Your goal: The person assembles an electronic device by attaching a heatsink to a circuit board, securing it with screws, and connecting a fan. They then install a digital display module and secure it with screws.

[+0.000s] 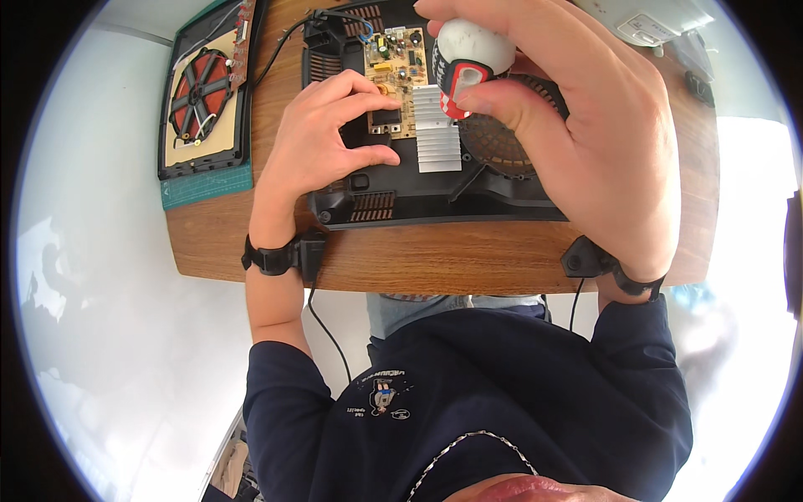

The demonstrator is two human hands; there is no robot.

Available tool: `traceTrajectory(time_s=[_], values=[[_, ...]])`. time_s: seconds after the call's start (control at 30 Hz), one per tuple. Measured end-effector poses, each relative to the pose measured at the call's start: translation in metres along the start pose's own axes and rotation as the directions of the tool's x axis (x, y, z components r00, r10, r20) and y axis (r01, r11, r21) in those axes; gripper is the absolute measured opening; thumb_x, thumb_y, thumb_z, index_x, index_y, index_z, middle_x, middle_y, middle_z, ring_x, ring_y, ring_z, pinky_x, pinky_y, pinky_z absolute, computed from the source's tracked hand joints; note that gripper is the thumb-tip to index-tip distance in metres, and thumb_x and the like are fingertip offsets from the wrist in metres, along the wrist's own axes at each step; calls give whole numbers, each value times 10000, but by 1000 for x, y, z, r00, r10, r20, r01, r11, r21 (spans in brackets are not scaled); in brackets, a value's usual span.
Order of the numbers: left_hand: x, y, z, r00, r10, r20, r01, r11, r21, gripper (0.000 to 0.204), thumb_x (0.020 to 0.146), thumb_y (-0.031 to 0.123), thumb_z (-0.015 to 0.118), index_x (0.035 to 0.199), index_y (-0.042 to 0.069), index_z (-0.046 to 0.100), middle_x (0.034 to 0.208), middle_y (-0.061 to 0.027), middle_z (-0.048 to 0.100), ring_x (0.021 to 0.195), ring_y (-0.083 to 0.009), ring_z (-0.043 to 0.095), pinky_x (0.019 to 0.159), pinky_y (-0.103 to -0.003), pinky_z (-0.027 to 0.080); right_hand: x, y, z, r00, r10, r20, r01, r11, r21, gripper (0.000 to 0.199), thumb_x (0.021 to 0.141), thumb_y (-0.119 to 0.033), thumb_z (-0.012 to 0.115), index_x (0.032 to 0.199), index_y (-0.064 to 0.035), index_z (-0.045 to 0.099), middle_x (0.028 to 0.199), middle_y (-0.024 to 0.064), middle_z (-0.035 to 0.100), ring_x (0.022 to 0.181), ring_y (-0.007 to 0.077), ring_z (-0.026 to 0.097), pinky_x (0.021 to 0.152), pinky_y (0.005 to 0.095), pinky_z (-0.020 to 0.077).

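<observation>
My right hand (594, 117) grips what looks like an electric screwdriver (468, 67), with a rounded white end and a red and black body; its lower tip is hidden. It hovers over the upper end of the silver finned heat sink (437, 142). Fingertips of my left hand (322, 134) rest at the tan circuit board (406, 71), by a black block-shaped component (386, 116). The thumb is spread apart from them, below the board. Board and heat sink sit in an open black plastic housing (401, 197), beside a round fan (499, 142) partly covered by my right hand.
At the left, another black-framed panel (201, 105) with a round red and black coil lies on a green cutting mat (209, 186). A black cable (280, 52) links toward the housing. A white appliance (652, 21) stands at the back right. The wooden table's front edge (452, 280) is near me.
</observation>
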State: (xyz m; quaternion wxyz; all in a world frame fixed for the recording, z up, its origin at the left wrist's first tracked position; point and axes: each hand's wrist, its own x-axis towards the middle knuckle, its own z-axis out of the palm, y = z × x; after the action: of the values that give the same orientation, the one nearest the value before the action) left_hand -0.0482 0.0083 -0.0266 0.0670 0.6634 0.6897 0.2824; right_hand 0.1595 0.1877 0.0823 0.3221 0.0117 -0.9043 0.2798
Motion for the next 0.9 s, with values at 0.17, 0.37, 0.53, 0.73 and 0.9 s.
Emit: traceTrajectory(time_s=[0.17,0.37,0.53,0.73,0.9], values=[[-1,-3,2,1000,-5,-9,5,1000,-11,565,644,376,939,1130,135,781,1047,10,665,941,-228,636,856,-354,499,-1,-12,-2,997,69,-35,-71,997,-39,437,804,-83,834,1206,-31,670,1027,134,707,844,315,722,717,364,599],[0,-2,-1,1000,-4,1,4,1000,-1,566,643,378,939,1129,134,781,1042,10,663,936,-230,634,856,-356,501,3,-15,-7,997,81,-13,-81,995,-53,460,806,-122,859,1218,-37,673,1004,127,701,835,307,715,725,365,590],[-1,-2,0,1000,5,-3,-5,1000,-8,566,648,377,937,1133,133,778,1046,10,661,941,-233,634,868,-362,499,0,-3,-2,992,124,-1,-123,989,81,457,825,-92,849,1247,-45,679,1091,131,727,944,281,735,798,349,598],[-5,-1,-2,1000,-12,4,12,1000,0,576,648,385,934,1138,128,775,1057,11,659,955,-233,631,879,-366,495,16,-21,-16,956,234,177,-252,964,88,497,842,-82,850,1292,-8,653,1180,148,719,1046,249,727,899,342,590],[4,-2,1,1000,25,17,-25,1000,-17,593,636,396,935,1135,119,775,1063,8,660,959,-236,630,881,-368,492,-10,21,-18,978,183,-99,-130,910,394,490,880,-108,822,1310,17,623,1181,145,697,1063,224,698,919,343,571]])
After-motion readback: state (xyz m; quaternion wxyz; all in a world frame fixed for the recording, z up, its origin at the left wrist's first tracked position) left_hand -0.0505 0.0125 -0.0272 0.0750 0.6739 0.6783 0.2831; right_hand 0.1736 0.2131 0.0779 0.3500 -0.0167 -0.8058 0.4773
